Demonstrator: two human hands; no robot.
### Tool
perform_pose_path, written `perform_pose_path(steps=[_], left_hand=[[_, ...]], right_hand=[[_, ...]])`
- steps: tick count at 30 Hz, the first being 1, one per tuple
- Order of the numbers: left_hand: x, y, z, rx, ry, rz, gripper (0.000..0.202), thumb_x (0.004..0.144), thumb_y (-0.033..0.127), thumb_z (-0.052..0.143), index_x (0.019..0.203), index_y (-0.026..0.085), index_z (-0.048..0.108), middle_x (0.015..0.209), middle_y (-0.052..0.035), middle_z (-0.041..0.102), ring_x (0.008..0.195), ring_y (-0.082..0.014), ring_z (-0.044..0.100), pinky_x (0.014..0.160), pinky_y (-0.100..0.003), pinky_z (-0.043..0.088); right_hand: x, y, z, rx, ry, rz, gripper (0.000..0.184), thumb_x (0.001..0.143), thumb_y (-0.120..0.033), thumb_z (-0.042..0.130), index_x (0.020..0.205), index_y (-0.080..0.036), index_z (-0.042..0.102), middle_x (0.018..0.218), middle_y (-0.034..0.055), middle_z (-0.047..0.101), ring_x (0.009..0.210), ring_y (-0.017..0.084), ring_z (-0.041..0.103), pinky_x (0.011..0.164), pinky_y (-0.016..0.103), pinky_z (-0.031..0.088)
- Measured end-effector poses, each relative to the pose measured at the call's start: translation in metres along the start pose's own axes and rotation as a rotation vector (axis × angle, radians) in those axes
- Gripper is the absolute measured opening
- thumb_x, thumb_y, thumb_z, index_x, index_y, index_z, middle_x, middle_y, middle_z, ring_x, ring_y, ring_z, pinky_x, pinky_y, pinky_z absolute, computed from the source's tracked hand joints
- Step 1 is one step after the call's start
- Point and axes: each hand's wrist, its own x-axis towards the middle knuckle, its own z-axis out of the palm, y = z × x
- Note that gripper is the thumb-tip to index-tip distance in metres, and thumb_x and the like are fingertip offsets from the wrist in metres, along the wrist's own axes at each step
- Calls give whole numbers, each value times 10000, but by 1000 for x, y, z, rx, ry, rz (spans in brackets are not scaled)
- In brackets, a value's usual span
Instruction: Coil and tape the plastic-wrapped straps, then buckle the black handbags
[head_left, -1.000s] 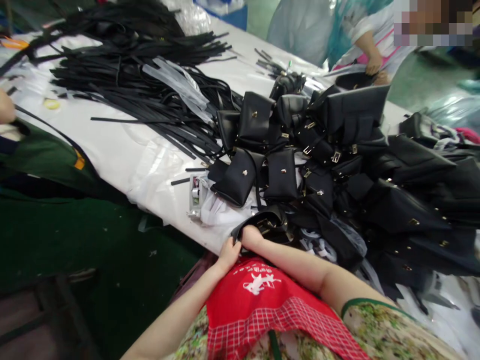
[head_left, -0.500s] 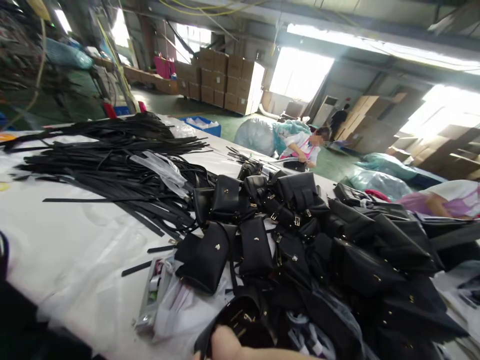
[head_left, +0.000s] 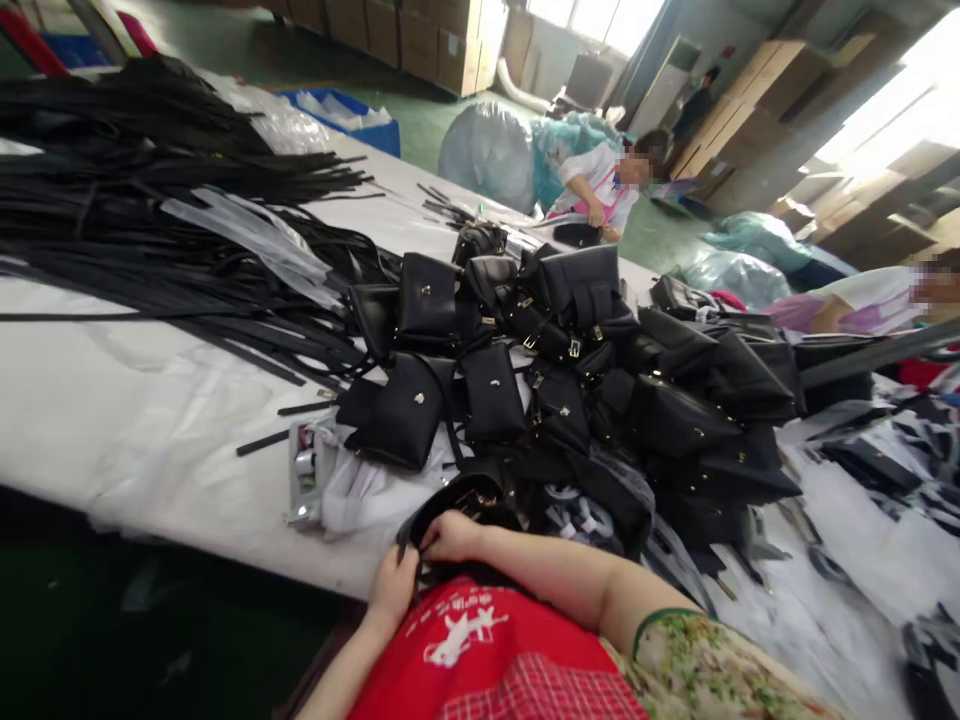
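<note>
A black handbag (head_left: 491,492) stands at the table's near edge, close against my red apron, its opening facing up with some gold-coloured metal showing inside. My left hand (head_left: 395,583) pinches the bag's left rim from outside. Close beside it, my right hand (head_left: 452,537) reaches over the opening, fingers closed on the same edge. Whether a small part sits between the fingertips is too small to tell. Just behind the bag, a pile of black bags (head_left: 495,390) with gold-coloured clasps and buckles covers the table.
Black straps (head_left: 172,220) lie heaped at the left on the white table (head_left: 67,420). A small grey tray (head_left: 306,470) with small items sits left of the bag. Two co-workers sit across the table, one person (head_left: 600,185) handling a black piece. A blue crate (head_left: 382,135) stands behind.
My view has tilted downward, so the scene sits higher and my apron and both arms show. My left hand has come into view at the bag's rim.
</note>
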Motion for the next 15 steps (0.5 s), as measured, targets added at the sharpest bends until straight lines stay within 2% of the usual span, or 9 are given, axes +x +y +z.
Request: perform_pose_path(steps=[4,8,12,15], left_hand=[[2,-10,9,-19,-45,-35,234,824,304,466,680,185,606,620,-48,642,748,-236,653,682,-322,509],[6,-28,15,-21,-66,-33,141,803,204,504,727,162,615,712,-65,663,785,-217,634,739,-314,484],[5,-34,15,-42,-89,-17,120,789,177,504,710,167,594,694,-56,642,757,-215,625,730,-315,476],[7,-38,14,-81,-97,-35,156,811,208,468,705,181,579,628,-31,608,691,-204,620,676,-301,475]], right_hand=[[-7,-7,4,-53,37,-14,264,842,-145,560,1031,-140,743,1033,100,738,972,195,674,859,235,484],[2,-17,9,-149,31,9,249,840,-128,533,965,-56,736,978,194,721,950,265,672,881,321,483],[8,-25,8,-206,53,43,238,847,-147,536,971,-75,727,987,181,719,944,247,674,866,290,484],[5,-21,6,-221,97,85,243,840,-218,560,968,-90,722,985,172,719,916,253,680,812,283,498]])
